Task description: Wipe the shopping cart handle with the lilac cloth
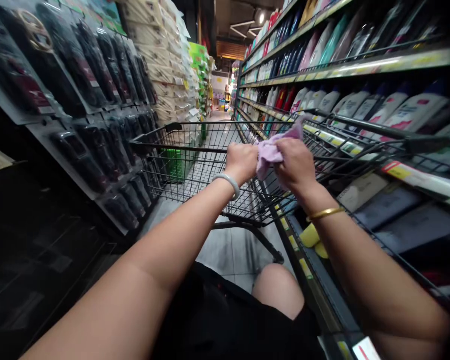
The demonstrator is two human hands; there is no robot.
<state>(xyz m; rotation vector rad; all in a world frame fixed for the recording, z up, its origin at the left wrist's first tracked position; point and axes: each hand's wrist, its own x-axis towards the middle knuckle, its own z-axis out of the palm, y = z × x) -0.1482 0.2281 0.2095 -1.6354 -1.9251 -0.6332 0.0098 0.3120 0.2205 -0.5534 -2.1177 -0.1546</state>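
A black wire shopping cart [206, 165] stands in front of me, its basket without visible goods. My left hand [242, 161] is closed at the cart's near bar, a pale bangle on its wrist. Just right of it, my right hand [295, 164] grips a light purple cloth [270, 152], with a gold bangle on that wrist. The cloth bunches between both hands, and one end sticks up behind the right fingers. Whether the left fingers also hold cloth is hard to tell.
Shelves of bottles [363, 107] run close along the right, with a price rail [423, 177] near my right arm. Packaged dark items [93, 75] hang on the left. A green basket [174, 165] shows beyond the cart, and a tiled aisle floor [219, 250] lies below.
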